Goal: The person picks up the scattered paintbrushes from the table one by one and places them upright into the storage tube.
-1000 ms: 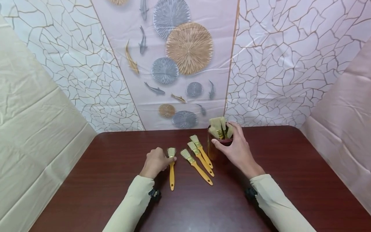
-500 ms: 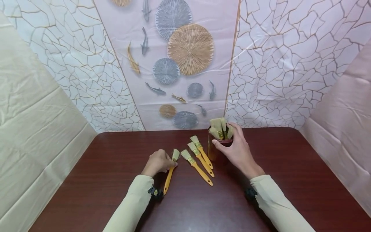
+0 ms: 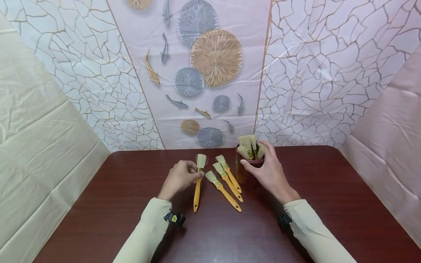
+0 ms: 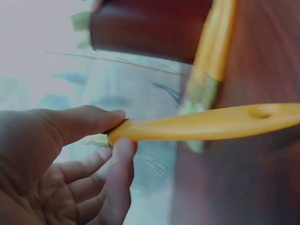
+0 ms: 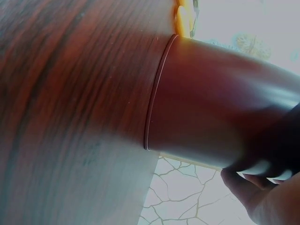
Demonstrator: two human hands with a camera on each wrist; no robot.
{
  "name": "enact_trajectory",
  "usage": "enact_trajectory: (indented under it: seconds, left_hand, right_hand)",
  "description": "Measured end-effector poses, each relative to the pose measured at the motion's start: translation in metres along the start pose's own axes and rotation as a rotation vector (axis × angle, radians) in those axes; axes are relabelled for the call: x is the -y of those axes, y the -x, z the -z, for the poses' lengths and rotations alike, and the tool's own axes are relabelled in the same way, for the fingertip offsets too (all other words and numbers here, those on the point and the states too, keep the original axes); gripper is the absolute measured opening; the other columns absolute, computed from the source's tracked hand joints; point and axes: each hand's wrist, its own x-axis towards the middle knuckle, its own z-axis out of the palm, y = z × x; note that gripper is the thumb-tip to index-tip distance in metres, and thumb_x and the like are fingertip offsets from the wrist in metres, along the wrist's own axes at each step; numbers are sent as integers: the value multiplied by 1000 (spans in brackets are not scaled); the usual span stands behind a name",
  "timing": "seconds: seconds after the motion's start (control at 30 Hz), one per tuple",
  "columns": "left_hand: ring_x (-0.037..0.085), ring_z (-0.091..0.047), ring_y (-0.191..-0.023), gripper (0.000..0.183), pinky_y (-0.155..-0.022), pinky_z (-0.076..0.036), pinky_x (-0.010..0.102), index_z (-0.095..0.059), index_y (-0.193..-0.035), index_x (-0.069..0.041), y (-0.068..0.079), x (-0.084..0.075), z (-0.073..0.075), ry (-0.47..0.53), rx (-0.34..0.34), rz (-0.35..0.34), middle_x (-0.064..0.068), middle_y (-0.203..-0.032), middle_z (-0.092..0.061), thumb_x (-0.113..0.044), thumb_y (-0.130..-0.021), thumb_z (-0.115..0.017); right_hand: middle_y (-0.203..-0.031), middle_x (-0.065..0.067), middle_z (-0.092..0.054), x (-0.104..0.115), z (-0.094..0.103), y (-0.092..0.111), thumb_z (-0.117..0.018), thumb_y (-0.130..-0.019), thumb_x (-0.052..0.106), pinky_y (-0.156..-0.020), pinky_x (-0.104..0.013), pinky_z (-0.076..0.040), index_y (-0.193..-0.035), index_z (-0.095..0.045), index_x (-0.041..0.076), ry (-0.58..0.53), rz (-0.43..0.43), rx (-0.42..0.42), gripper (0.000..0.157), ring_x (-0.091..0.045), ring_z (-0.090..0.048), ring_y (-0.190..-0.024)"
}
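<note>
My left hand [image 3: 180, 179] pinches a paintbrush [image 3: 197, 195] between thumb and fingers near its metal ferrule, bristles pointing away. In the left wrist view its yellow handle [image 4: 201, 124] stretches to the right, with a hole near the end. My right hand [image 3: 271, 171] grips the dark red cylindrical holder [image 3: 241, 170] around its upper part. Several brushes [image 3: 246, 142] stand in that holder, bristles up. The right wrist view shows the holder's smooth wall [image 5: 211, 98], its base on the table.
Between the hands, three paintbrushes [image 3: 230, 197] lie slanted on the dark red wooden table [image 3: 131, 204], beside the holder. A patterned cloth backdrop [image 3: 210, 109] hangs behind the table's far edge. Pale cloth [image 3: 49, 146] hangs at the left, with more fabric [image 3: 385, 138] at the right.
My left hand has picked up the paintbrush, tilted it, then raised it and moved it slightly right and away. The right hand stays on the holder.
</note>
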Motion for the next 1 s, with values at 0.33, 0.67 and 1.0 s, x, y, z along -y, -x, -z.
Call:
enact_trajectory:
  seconds: [0.33,0.67,1.0]
  left_hand:
    - [16,-68,-83,17,-75,-53,37,-74,-98,-15,-2,-56,22,-12,-187,-245,-3,-88,-72,-29,-94,-82]
    - [16,-77,-86,19,-75,-60,36,-74,-107,-13,-3,-108,39,99,-222,-425,-1,-97,-74,-27,-96,-80]
    - [16,-78,-88,13,-69,-61,32,-72,-99,-12,-1,-140,41,239,-289,-600,3,-99,-78,-24,-100,-76]
  right_hand:
    - [-165,-11,-31,-1,3,1,-78,-90,59,-105,-67,-45,-159,-40,5,8,-12,-11,96,-43,-52,-134]
    - [-166,-11,-31,-3,5,2,-77,-91,60,-104,-68,-46,-160,-39,5,11,-8,-7,96,-43,-52,-134]
    - [-166,-10,-31,0,1,0,-77,-90,61,-104,-67,-47,-160,-39,4,4,10,7,97,-43,-55,-132]
